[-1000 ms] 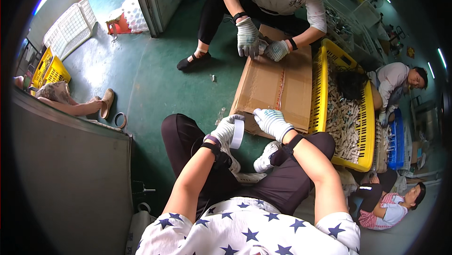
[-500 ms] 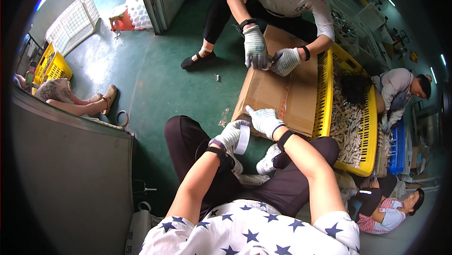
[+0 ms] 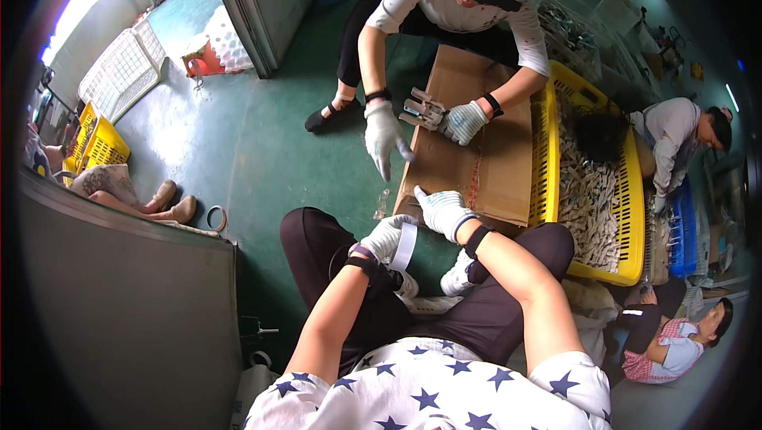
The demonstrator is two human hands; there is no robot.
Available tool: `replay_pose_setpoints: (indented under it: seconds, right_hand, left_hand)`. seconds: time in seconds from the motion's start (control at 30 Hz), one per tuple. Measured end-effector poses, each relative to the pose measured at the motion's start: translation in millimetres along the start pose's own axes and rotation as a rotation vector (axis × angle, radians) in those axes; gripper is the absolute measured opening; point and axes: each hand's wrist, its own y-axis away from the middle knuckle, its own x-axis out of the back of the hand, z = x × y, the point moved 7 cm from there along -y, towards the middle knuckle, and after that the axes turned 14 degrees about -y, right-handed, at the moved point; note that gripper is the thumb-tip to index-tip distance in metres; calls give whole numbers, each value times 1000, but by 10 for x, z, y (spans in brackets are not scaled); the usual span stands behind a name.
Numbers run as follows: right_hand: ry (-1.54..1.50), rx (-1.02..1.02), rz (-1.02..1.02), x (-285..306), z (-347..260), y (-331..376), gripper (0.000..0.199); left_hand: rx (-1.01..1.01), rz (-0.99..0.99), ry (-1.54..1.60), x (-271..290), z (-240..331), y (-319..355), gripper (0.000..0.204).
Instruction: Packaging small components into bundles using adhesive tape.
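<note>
My left hand (image 3: 386, 238), in a white knitted glove, is closed around a pale roll of tape (image 3: 406, 247) held upright between my knees. At the near left corner of a flat brown cardboard box (image 3: 500, 168), my gloved right hand (image 3: 444, 212) rests with one finger stretched out; its other fingers are partly hidden. Across the box, a co-worker's gloved hand (image 3: 464, 122) holds a bunch of greyish clip-like pieces (image 3: 423, 109). That person's other hand (image 3: 384, 138) reaches down by the box's left edge, fingers extended.
Right of the box stands a yellow crate (image 3: 544, 184) with many small pale pieces; a blue crate (image 3: 681, 236) lies beyond. Other people sit at the right. A grey panel (image 3: 135, 295) stands at the left, near a tape ring (image 3: 216, 218) on the green floor (image 3: 270, 144).
The co-worker's hands have parted: one has moved down and left toward my hands, while the other now shows the bunch of pieces. My hands have barely moved. The view has shifted slightly.
</note>
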Motion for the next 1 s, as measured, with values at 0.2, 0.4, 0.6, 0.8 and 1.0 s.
replay_pose_setpoints:
  seconds: [0.2,0.4,0.6,0.8,1.0]
  right_hand:
    - [-93,-15,-16,2,11,34,65]
    - [-246,47,227,665,-92,253,67]
    - [-175,153,206,721,266,593,41]
    - [-168,-336,408,419,1694,441,30]
    - [-733,-6,390,453,1417,415,40]
  left_hand:
    - [5,-11,53,-8,-51,-27,18]
    - [38,-49,150,33,-160,-43,22]
    - [18,12,134,67,155,119,18]
    - [-30,12,142,-68,477,224,19]
    - [-174,51,-53,-207,883,208,30]
